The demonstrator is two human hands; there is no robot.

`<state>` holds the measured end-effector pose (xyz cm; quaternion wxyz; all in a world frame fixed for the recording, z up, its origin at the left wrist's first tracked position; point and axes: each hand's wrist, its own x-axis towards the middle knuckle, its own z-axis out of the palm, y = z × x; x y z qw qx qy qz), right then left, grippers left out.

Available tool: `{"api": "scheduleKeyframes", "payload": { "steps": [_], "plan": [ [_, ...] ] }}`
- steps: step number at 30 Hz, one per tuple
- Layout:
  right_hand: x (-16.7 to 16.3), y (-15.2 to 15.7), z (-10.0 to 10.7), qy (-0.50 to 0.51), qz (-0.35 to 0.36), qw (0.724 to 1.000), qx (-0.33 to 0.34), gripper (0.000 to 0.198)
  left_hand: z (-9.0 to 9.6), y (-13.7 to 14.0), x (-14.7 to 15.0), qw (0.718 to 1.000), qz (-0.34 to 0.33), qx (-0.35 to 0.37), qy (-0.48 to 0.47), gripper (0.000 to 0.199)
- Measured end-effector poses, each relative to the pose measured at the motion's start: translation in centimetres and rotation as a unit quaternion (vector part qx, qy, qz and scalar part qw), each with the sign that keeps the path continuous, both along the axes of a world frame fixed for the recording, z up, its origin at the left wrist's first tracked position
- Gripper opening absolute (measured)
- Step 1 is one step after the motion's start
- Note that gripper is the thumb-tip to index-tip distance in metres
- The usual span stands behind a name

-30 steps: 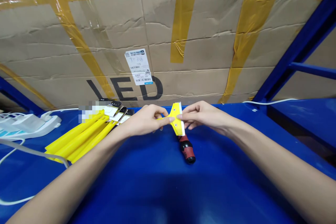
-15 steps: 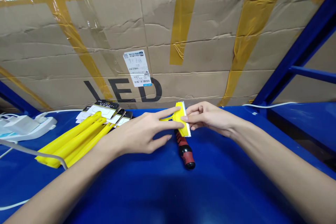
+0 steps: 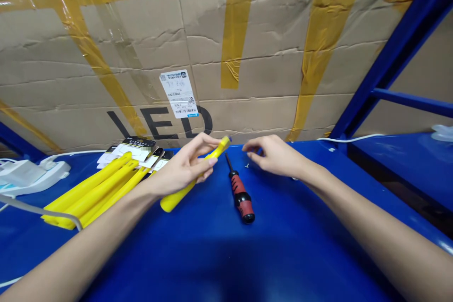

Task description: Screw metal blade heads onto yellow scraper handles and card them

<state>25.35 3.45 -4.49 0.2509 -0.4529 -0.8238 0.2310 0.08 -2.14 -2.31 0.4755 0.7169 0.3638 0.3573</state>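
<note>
My left hand (image 3: 187, 165) is closed around a yellow scraper (image 3: 176, 199), its handle pointing down toward me. The scraper's head end is turned edge-on and blurred at the upper right of the fingers. My right hand (image 3: 271, 153) hovers apart from it, fingers curved with a small gap between thumb and forefinger, and I see nothing in them. Just below its fingertips lie tiny metal pieces like screws (image 3: 247, 165). Between the hands, a screwdriver (image 3: 240, 193) with a red and black handle rests on the blue surface, its shaft pointing away.
Several more yellow scrapers (image 3: 95, 188) with black and white cards lie in a pile at left. Beyond them is a white power strip (image 3: 49, 177) with cables. A large taped cardboard box (image 3: 269, 80) stands at the back, beside a blue metal frame (image 3: 385, 56).
My right hand has let go of the scraper head and moved off to the right. My left hand has turned the scraper so its head is edge-on, uncovering the screwdriver's shaft.
</note>
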Motion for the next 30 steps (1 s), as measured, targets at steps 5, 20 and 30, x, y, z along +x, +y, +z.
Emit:
{"api": "scheduleKeyframes", "payload": {
  "steps": [5,20,30],
  "plan": [
    [0.4,0.4,-1.5,-0.158,0.132,0.974,0.091,0.041,-1.9,-1.3,-0.7,0.938,0.011,-0.233,-0.255,0.028],
    [0.9,0.0,-0.9,-0.140,0.078,0.986,0.036,0.026,-4.5,-2.8,-0.7,0.866,0.039,-0.310,-0.391,0.027],
    [-1.5,-1.2,-0.2,0.135,0.075,0.988,0.031,0.009,-4.6,-2.7,-0.7,0.861,0.027,-0.320,-0.394,0.026]
  ]
}}
